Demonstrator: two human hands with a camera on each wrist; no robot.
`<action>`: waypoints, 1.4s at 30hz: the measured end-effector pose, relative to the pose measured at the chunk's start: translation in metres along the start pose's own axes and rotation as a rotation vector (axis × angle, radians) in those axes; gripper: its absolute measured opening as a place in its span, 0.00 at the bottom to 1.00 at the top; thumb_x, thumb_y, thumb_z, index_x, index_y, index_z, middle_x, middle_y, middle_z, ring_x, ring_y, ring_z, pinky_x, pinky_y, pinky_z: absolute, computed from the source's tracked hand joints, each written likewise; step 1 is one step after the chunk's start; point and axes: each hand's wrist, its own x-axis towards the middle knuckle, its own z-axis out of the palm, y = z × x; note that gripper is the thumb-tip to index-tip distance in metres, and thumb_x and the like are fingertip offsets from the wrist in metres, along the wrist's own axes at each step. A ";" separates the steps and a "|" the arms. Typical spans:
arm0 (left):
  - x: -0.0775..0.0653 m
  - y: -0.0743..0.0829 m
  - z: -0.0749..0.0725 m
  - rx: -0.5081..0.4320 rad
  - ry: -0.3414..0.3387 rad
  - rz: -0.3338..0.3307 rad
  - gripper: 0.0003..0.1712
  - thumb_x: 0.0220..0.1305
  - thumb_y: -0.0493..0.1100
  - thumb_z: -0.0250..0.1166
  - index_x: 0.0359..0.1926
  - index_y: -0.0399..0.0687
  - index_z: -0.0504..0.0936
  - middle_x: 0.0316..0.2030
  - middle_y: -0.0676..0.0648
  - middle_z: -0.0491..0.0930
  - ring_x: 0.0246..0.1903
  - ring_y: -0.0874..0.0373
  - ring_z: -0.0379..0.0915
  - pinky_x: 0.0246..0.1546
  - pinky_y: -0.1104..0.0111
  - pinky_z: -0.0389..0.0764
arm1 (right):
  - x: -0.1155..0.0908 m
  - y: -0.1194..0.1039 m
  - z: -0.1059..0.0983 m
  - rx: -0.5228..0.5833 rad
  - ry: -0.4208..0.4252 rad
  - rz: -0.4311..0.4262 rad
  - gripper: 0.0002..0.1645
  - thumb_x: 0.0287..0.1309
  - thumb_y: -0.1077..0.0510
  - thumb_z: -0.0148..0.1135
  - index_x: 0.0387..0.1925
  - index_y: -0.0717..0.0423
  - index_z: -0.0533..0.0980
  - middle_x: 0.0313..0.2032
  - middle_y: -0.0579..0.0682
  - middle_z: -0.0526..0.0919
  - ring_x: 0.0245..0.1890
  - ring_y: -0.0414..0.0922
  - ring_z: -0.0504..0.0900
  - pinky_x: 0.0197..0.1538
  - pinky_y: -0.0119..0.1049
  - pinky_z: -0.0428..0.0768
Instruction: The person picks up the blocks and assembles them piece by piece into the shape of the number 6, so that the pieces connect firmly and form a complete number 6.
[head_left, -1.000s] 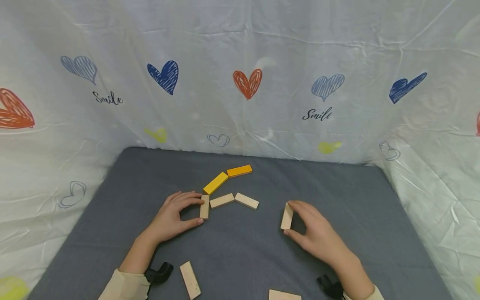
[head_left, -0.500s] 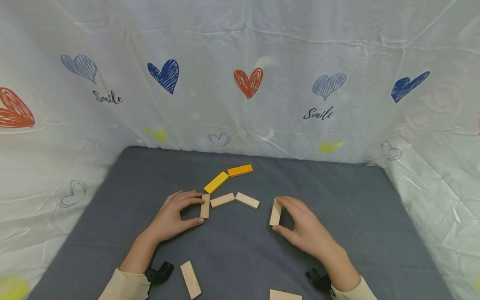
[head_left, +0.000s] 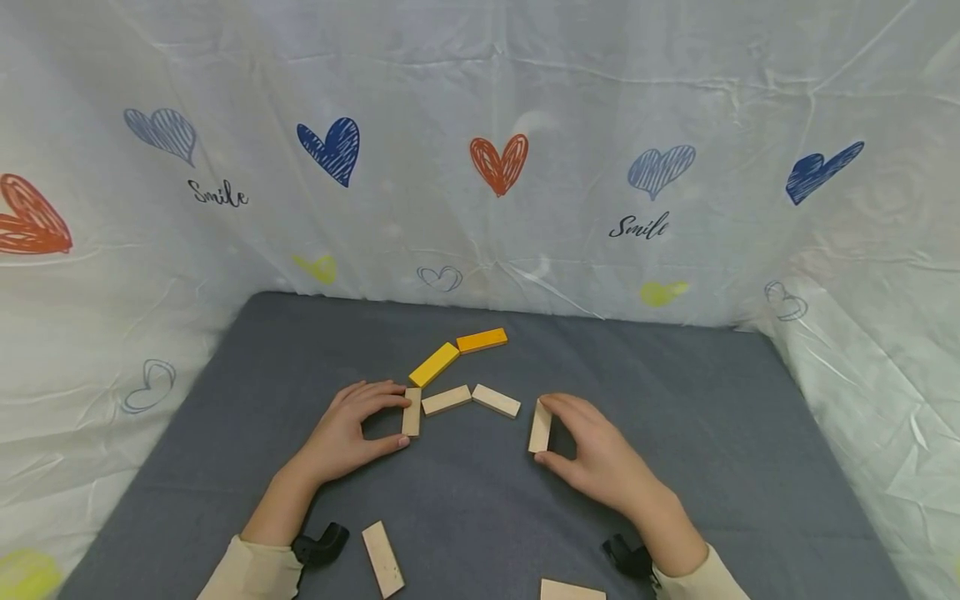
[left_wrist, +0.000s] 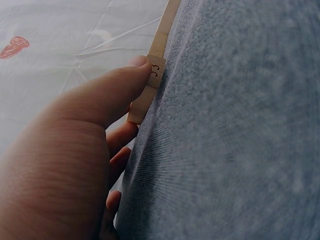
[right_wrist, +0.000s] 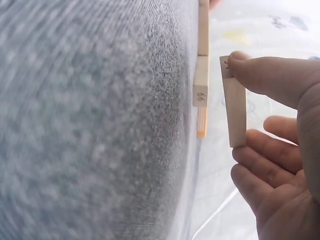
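Note:
My left hand [head_left: 341, 435] pinches a plain wooden block [head_left: 412, 412] by its two ends, thumb on the near end. In the left wrist view the thumb presses the numbered end of that block [left_wrist: 156, 71]. Between thumb and fingers, my right hand [head_left: 603, 457] holds another plain wooden block [head_left: 540, 427]. The right wrist view shows this block [right_wrist: 235, 112] raised off the cloth. Between the hands lie two plain blocks, a left one [head_left: 447, 401] and a right one [head_left: 496, 401], angled like a shallow roof. The right hand's block is apart from them.
Behind them a yellow block [head_left: 434, 365] and an orange block [head_left: 482, 341] lie end to end. Two more plain blocks, one at front left [head_left: 383, 559] and one at the front edge [head_left: 572, 590], rest on the grey cloth [head_left: 712, 400]. A white printed curtain [head_left: 555, 250] surrounds the table.
My right hand has moved left with its block, closer to the two angled plain blocks. The left hand keeps its hold on its block in the same place.

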 end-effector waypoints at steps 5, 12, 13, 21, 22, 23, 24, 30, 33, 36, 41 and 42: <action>0.000 -0.001 0.000 -0.003 0.001 -0.004 0.34 0.62 0.58 0.84 0.67 0.61 0.86 0.72 0.50 0.79 0.77 0.44 0.66 0.83 0.40 0.50 | 0.002 -0.001 0.003 0.013 -0.006 -0.008 0.48 0.56 0.50 0.88 0.73 0.60 0.76 0.69 0.54 0.80 0.71 0.54 0.78 0.73 0.55 0.79; 0.000 -0.004 0.002 0.000 0.001 -0.018 0.34 0.61 0.60 0.84 0.67 0.64 0.86 0.72 0.52 0.79 0.77 0.45 0.67 0.83 0.41 0.51 | 0.005 -0.003 0.007 0.053 -0.052 0.012 0.49 0.57 0.49 0.87 0.75 0.58 0.74 0.71 0.52 0.79 0.72 0.53 0.77 0.73 0.54 0.79; 0.000 -0.004 0.002 -0.001 0.000 -0.017 0.34 0.61 0.60 0.83 0.67 0.64 0.86 0.72 0.52 0.79 0.77 0.45 0.66 0.83 0.41 0.50 | 0.005 -0.004 0.008 0.055 -0.055 0.016 0.49 0.57 0.49 0.87 0.75 0.58 0.74 0.71 0.52 0.79 0.72 0.53 0.77 0.73 0.54 0.80; 0.000 -0.003 0.001 -0.004 -0.003 -0.017 0.34 0.62 0.61 0.83 0.67 0.63 0.86 0.72 0.52 0.79 0.78 0.45 0.66 0.83 0.40 0.50 | 0.006 -0.004 0.011 0.066 -0.053 0.021 0.49 0.56 0.50 0.88 0.74 0.59 0.75 0.70 0.53 0.80 0.71 0.53 0.79 0.71 0.54 0.81; 0.000 -0.003 0.001 -0.002 -0.003 -0.019 0.34 0.62 0.61 0.83 0.67 0.63 0.86 0.72 0.52 0.79 0.78 0.45 0.66 0.83 0.40 0.50 | 0.006 -0.004 0.012 0.066 -0.054 0.018 0.49 0.56 0.50 0.88 0.74 0.60 0.75 0.69 0.53 0.80 0.71 0.54 0.79 0.71 0.55 0.81; 0.000 -0.003 0.001 -0.001 -0.004 -0.020 0.34 0.62 0.62 0.83 0.67 0.63 0.86 0.72 0.52 0.79 0.78 0.45 0.66 0.83 0.40 0.50 | 0.007 -0.004 0.012 0.069 -0.057 0.017 0.49 0.56 0.50 0.88 0.74 0.60 0.75 0.69 0.53 0.80 0.71 0.54 0.79 0.71 0.55 0.81; 0.000 -0.003 0.001 0.000 -0.005 -0.021 0.34 0.62 0.62 0.83 0.67 0.63 0.86 0.72 0.52 0.79 0.78 0.45 0.66 0.83 0.40 0.50 | 0.007 -0.004 0.013 0.071 -0.061 0.016 0.49 0.56 0.50 0.88 0.74 0.60 0.75 0.69 0.53 0.80 0.71 0.54 0.78 0.71 0.55 0.81; 0.000 -0.002 0.000 -0.002 -0.006 -0.019 0.34 0.62 0.61 0.83 0.68 0.63 0.86 0.72 0.52 0.79 0.78 0.45 0.66 0.83 0.40 0.50 | 0.007 -0.005 0.016 0.085 -0.080 0.022 0.49 0.56 0.50 0.88 0.75 0.59 0.75 0.69 0.53 0.80 0.71 0.54 0.78 0.71 0.55 0.80; 0.000 -0.002 0.000 0.001 -0.006 -0.020 0.34 0.62 0.61 0.83 0.68 0.63 0.86 0.72 0.52 0.79 0.78 0.45 0.66 0.83 0.40 0.49 | 0.008 -0.004 0.018 0.085 -0.088 0.021 0.50 0.57 0.50 0.88 0.75 0.58 0.74 0.70 0.52 0.80 0.71 0.53 0.78 0.72 0.54 0.80; 0.000 -0.002 0.000 0.004 -0.007 -0.021 0.35 0.62 0.61 0.83 0.68 0.63 0.86 0.72 0.52 0.78 0.78 0.45 0.66 0.83 0.41 0.50 | 0.009 -0.004 0.020 0.086 -0.096 0.023 0.50 0.57 0.49 0.87 0.76 0.58 0.74 0.70 0.52 0.80 0.71 0.53 0.78 0.72 0.54 0.80; 0.000 -0.002 0.000 0.000 -0.009 -0.012 0.34 0.62 0.61 0.83 0.68 0.62 0.86 0.72 0.52 0.78 0.78 0.45 0.66 0.83 0.41 0.50 | 0.008 -0.002 0.022 0.089 -0.103 0.029 0.50 0.57 0.49 0.87 0.76 0.58 0.74 0.70 0.51 0.80 0.71 0.53 0.78 0.72 0.54 0.80; 0.000 -0.002 0.000 0.000 -0.009 -0.011 0.34 0.62 0.61 0.82 0.68 0.63 0.86 0.72 0.53 0.78 0.78 0.45 0.66 0.83 0.41 0.50 | 0.008 -0.002 0.023 0.090 -0.102 0.029 0.50 0.57 0.49 0.87 0.76 0.58 0.74 0.70 0.51 0.80 0.71 0.53 0.78 0.72 0.54 0.80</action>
